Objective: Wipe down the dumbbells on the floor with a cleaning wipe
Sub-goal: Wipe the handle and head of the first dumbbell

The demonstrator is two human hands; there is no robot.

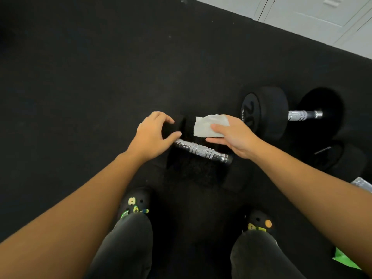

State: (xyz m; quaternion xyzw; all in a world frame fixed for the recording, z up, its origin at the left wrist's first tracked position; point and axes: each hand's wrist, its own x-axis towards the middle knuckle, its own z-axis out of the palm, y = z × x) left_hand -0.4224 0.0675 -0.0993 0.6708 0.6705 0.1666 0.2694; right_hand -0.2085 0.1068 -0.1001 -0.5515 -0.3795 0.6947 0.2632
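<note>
A black dumbbell with a knurled chrome handle [202, 151] lies on the dark rubber floor just ahead of my feet. My left hand [152, 135] grips its far-left black head, fingers curled around it. My right hand [234, 135] holds a white cleaning wipe [209, 125] between thumb and fingers, just above the handle and touching the dumbbell's dark head. A second black dumbbell [265, 112], marked 20, lies to the right with its chrome handle [302, 115] showing.
A third dark dumbbell [338, 158] rests at the right, near my right forearm. White lockers [314, 15] line the top right. My two black clogs [134, 204] stand below. A silver packet [362, 183] and something green [344, 258] sit at the right edge.
</note>
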